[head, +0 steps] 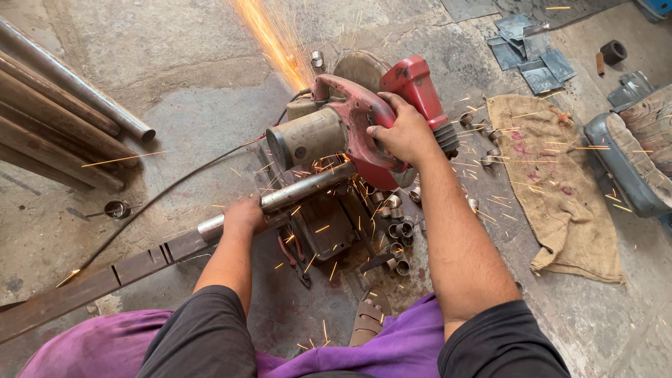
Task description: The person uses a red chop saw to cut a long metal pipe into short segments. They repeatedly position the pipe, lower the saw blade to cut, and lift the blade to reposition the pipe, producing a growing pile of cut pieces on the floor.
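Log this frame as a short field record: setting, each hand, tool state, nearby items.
Setting: concrete workshop floor, person seated low
Right hand: grips handle of red chop saw
Left hand: holds metal pipe under the saw
Tool state: sparks flying away
Nearby: cut pipe rings, burlap cloth, stacked pipes

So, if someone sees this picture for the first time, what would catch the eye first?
Probably the orange sparks shooting up and away at the top centre, from the red chop saw in the middle. The right hand grips the saw's handle, while the left hand holds a metal pipe under the saw. Below the saw, short cut pipe pieces lie scattered on the concrete floor.
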